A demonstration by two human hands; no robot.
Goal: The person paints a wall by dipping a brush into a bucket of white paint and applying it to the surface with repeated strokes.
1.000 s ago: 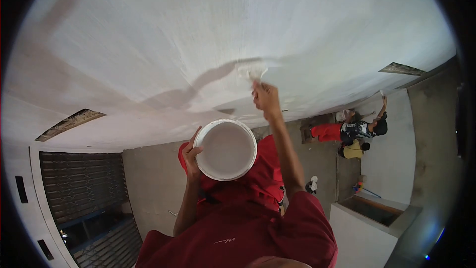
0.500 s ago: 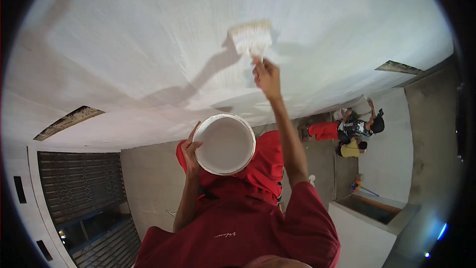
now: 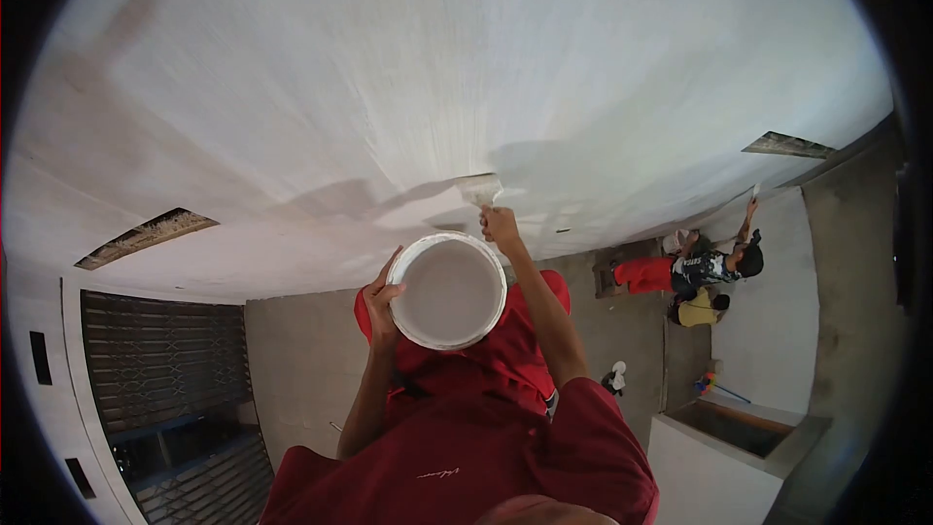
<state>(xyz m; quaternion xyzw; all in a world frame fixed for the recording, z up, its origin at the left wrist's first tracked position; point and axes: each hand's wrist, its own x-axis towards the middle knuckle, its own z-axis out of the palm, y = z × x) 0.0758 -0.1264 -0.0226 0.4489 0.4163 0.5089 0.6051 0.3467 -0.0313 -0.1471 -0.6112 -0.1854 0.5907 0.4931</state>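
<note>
My left hand (image 3: 381,299) grips the rim of a round white paint bucket (image 3: 449,292), held up at chest height; it has white paint inside. My right hand (image 3: 500,225) is raised above the bucket and closed on the handle of a wide paintbrush (image 3: 481,190). The bristles touch the white painted surface (image 3: 466,68) overhead. My arms come out of red sleeves, and red trousers show below the bucket.
Another person (image 3: 695,270) in red trousers works on a white wall at the right, one arm raised. A low white basin wall (image 3: 719,457) stands at the lower right. A metal shutter gate (image 3: 165,369) fills the lower left. Two rectangular openings (image 3: 146,236) break the painted surface.
My right hand drew the brush back down across the surface, from high up to just above the bucket. The bucket in my left hand stayed nearly still.
</note>
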